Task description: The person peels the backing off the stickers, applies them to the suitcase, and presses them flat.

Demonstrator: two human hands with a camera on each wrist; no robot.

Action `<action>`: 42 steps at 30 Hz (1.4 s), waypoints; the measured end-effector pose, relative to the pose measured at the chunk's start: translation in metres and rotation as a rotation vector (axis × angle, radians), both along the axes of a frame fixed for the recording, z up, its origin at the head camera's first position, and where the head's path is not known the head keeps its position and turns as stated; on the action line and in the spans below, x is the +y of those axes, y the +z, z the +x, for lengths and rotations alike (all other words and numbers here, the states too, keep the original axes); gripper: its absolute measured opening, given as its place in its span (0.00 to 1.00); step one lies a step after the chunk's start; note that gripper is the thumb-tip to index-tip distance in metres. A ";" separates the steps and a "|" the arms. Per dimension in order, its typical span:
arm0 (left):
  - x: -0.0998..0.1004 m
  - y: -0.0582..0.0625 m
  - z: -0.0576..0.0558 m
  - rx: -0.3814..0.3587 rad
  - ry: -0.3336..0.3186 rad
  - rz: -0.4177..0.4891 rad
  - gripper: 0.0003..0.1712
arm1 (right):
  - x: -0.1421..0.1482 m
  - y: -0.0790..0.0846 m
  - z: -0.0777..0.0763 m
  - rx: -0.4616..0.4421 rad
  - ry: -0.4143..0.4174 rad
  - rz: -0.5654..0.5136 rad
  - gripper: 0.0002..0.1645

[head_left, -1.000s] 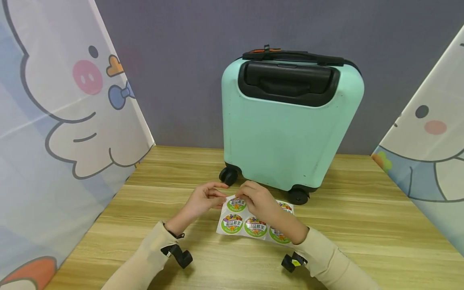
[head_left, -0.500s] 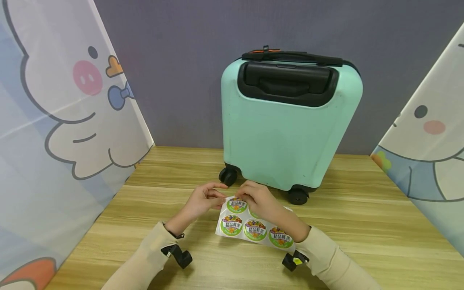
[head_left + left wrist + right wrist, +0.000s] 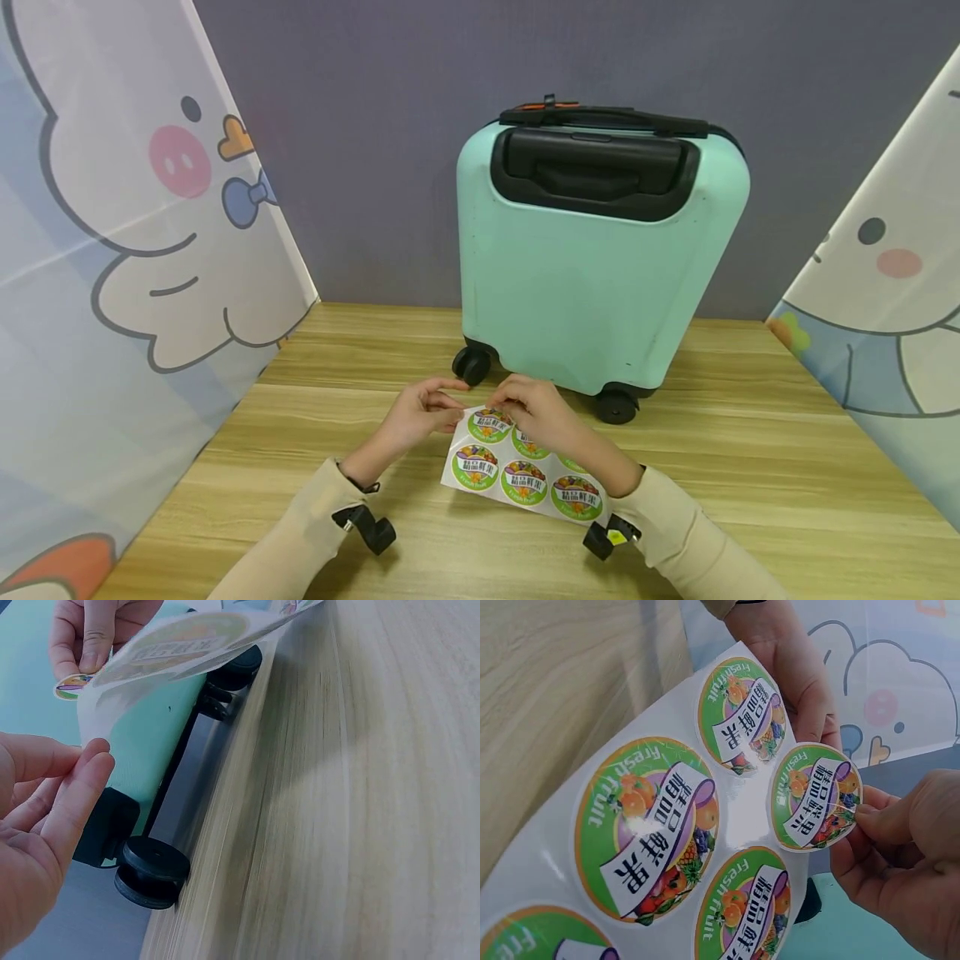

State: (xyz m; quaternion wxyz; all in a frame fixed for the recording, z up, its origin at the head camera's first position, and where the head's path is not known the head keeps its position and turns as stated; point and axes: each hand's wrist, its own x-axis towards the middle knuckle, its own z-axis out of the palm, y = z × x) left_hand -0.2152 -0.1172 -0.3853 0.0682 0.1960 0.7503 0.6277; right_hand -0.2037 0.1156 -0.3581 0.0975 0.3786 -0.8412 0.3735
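Note:
A white sheet (image 3: 748,804) bears several round green fruit stickers printed "Fresh fruit". My left hand (image 3: 411,417) pinches its upper left corner between thumb and fingers. With thumb and fingertips, my right hand (image 3: 538,410) pinches the edge of one round sticker (image 3: 816,796). In the right wrist view, that sticker sticks out past the sheet's edge, partly lifted. How much of it still clings to the backing cannot be told. The sheet is tilted above the table in the left wrist view, and my right hand and forearm cover part of it in the head view.
A mint-green suitcase (image 3: 562,292) stands upright just beyond my hands, its black wheels (image 3: 471,365) on the wooden table (image 3: 360,350). A grey panel (image 3: 360,167) rises behind it. Cartoon-printed sheets hang at left and right.
The sheet's lower edge has swung slightly down and left, and more of its right-hand stickers show below my right forearm. Both hands keep their pinch and have barely moved.

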 end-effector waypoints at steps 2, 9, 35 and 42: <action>-0.001 -0.001 0.000 0.006 0.003 -0.002 0.21 | 0.000 0.001 0.001 -0.019 -0.010 -0.005 0.10; -0.003 -0.002 -0.001 0.017 -0.004 0.005 0.21 | 0.001 0.003 0.002 -0.085 -0.031 -0.014 0.10; -0.012 -0.011 -0.005 -0.006 0.038 -0.024 0.22 | 0.011 0.006 -0.002 -0.256 -0.098 0.037 0.10; -0.013 -0.015 -0.005 -0.034 0.061 -0.032 0.23 | 0.015 0.005 -0.005 -0.339 -0.081 0.031 0.10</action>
